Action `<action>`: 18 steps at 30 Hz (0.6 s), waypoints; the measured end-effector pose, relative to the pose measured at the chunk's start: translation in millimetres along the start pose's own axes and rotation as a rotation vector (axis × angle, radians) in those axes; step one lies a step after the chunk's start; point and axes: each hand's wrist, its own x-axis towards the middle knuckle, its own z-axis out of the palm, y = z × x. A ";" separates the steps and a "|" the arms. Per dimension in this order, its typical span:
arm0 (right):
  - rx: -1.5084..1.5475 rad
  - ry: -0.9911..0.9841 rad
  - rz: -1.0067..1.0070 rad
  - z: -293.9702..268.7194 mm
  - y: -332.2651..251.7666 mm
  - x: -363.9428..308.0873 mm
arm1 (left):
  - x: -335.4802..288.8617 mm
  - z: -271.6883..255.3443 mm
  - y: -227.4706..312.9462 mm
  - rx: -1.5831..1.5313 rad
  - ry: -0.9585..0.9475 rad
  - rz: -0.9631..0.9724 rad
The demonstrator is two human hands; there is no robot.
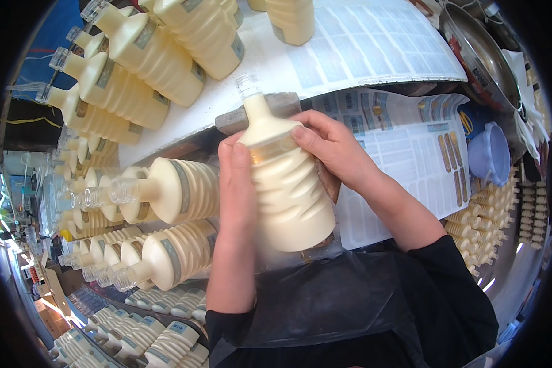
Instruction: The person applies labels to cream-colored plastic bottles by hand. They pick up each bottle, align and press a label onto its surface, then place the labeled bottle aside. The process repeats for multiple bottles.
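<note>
Both hands grip 1 cream ribbed bottle at frame centre, neck pointing to 12 o'clock, base toward 6 o'clock. The bottle has a clear threaded neck with no cap and a clear band around its shoulder. Left hand sits on the bottle's 9 o'clock side, fingers together and pressed flat along the shoulder and ribs. Right hand comes in from 3 o'clock, fingers curled over the shoulder band, thumb pressed on the band (clamped on the bottle, both hands). Black sleeves run from the wrists down to 6 o'clock.

Behind the neck at 12 o'clock lies a grey block, touching or just behind the bottle; cannot tell which. Under the bottle and out to 3 o'clock lie printed label sheets, white with blue and tan strips. At 9 o'clock of the left hand 2 rows of the same cream bottles lie on their sides, necks pointing to 9 o'clock, banded at the shoulder. At 11 o'clock more lying bottles rest on a white tabletop, necks up-left. At 2 o'clock a metal bowl sits at the table edge, and just below it at 3 o'clock a pale blue plastic tub. Further bottles stand packed at 7 o'clock and at 4 o'clock, well apart from the hands.
</note>
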 end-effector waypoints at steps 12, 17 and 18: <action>0.266 0.022 -0.001 -36.4 -14.9 -2.0 | -8.7 1.7 8.6 -0.080 0.076 0.000; -0.260 0.223 -0.327 5.0 -40.4 -26.3 | -7.2 5.0 8.7 0.010 0.051 0.000; -0.415 0.254 -0.397 7.5 -38.9 -29.1 | -7.0 5.0 7.5 0.027 0.037 0.007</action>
